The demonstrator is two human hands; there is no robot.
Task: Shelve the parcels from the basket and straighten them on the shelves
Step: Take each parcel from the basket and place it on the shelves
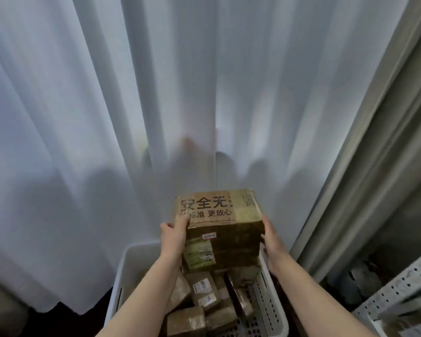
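**Both hands on the box point(219, 227), lifted above the basket point(131, 261)**

The box is wide, so I take one side in each hand. My left hand point(174, 235) curls its fingers round the near edge. My right hand point(271, 239) braces the other side, its fingers hidden, so I cannot tell their grip. The shelf point(399, 288) stands to my right.

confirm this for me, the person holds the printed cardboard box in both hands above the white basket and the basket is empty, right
Not quite. The left hand and right hand do hold the printed cardboard box above the white basket, but the basket is not empty: the head view shows several brown parcels lying in it.
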